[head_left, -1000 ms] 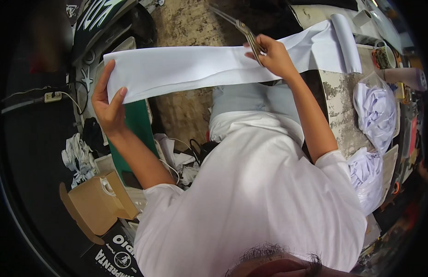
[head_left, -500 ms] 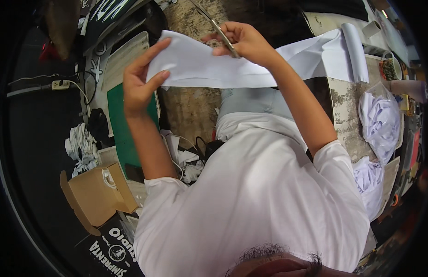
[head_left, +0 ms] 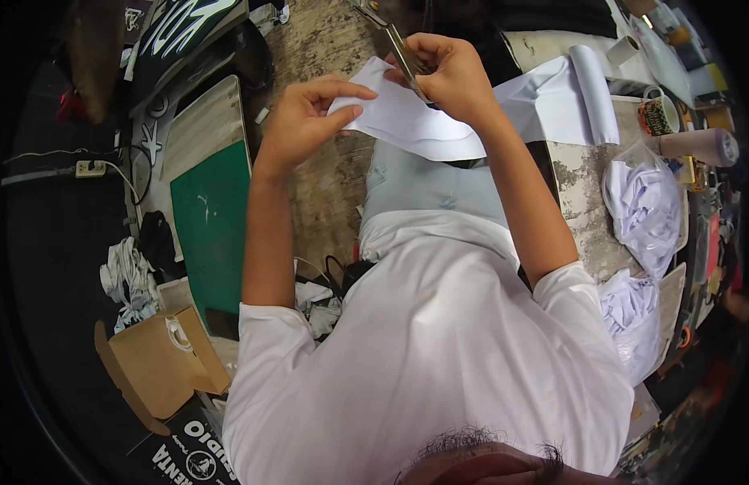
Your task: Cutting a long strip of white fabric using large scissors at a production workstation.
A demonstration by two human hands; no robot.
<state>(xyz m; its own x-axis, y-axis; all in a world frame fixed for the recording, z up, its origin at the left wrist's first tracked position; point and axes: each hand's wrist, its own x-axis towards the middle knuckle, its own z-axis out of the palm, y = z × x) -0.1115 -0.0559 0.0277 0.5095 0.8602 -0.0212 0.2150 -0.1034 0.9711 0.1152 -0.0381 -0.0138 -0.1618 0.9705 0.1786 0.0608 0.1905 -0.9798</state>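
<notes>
A strip of thin white material [head_left: 427, 129], cloth or paper, stretches in front of me from a roll [head_left: 594, 97] at the right. Its left end is pinched between the thumb and fingers of my left hand [head_left: 305, 121]. My right hand [head_left: 457, 77] is closed around metal scissors [head_left: 401, 55], whose far part points up and left, beyond the strip. The scissors cross the strip's far edge close to my right fingers. Whether the blades are apart is unclear. Part of the strip passes behind my right wrist.
On the left lie a green mat [head_left: 213, 218] and an open cardboard box [head_left: 164, 356]. To the right stand a mug [head_left: 657, 113], a pale cylinder [head_left: 702, 147] and clear bags of white scraps [head_left: 645, 206]. A power outlet [head_left: 90, 168] hangs at far left.
My left hand has moved right, toward my right hand, and the strip's span between them is shorter and more folded. My right hand still grips the scissors. The whole view has shifted slightly.
</notes>
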